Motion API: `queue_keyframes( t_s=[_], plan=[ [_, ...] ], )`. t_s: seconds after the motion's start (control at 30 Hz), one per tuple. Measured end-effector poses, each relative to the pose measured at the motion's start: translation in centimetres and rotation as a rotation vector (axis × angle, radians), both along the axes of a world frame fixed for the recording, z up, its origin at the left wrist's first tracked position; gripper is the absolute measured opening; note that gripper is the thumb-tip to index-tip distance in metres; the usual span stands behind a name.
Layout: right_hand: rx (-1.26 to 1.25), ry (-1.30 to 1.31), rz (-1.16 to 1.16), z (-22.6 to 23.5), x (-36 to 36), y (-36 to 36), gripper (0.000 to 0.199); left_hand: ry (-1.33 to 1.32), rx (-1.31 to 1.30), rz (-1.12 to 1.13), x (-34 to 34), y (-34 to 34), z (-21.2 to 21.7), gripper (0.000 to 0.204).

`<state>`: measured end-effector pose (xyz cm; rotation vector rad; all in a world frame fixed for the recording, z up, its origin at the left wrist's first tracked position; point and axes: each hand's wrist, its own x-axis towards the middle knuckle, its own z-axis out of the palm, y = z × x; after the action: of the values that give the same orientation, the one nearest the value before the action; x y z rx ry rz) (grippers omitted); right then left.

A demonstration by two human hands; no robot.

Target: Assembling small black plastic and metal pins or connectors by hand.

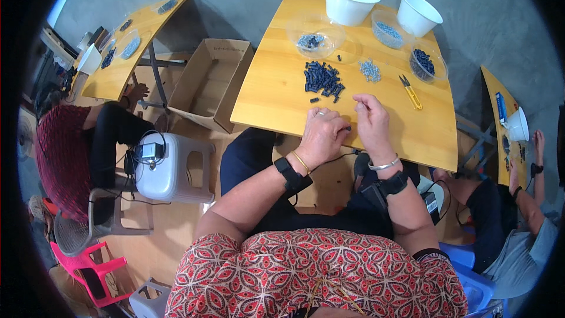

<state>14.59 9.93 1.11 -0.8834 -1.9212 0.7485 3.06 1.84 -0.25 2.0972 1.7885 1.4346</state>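
Note:
My left hand [322,135] is at the table's near edge, fingers curled, pinching a small dark plastic piece [347,128]. Close beside it, my right hand [374,122] is raised with its fingers bent together; whatever they hold is too small to make out. Just beyond my hands lies a pile of short dark blue tubular pieces [322,78], with a few loose ones at its near side. To its right sits a smaller heap of light grey-blue pieces [369,70]. Yellow-handled thread snips [411,93] lie farther right.
A clear bowl [323,50] of mixed pieces, tubs of light [387,36] and dark pieces [425,65], and two white buckets [351,1] [418,14] stand at the back. An open carton [206,82] and a white stool [170,168] are left. Other people work at side tables.

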Motion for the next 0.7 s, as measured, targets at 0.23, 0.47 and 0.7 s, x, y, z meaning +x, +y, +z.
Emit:
queue_keyframes(
  t_s=[0.23,0.47,0.7],
  plan=[
    [0.261,-0.227,-0.04,-0.8,-1.7,0.5,0.011,-0.034,0.005,-0.002,0.2,0.1,-0.4,0.012],
    [0.288,-0.328,0.019,-0.6,-1.6,0.6,0.009,-0.039,-0.027,0.022,0.3,0.3,-0.5,0.01],
    [0.298,-0.373,0.035,-0.4,-1.7,0.8,0.009,-0.052,-0.049,0.009,0.0,0.4,-0.4,0.011]
  ],
)
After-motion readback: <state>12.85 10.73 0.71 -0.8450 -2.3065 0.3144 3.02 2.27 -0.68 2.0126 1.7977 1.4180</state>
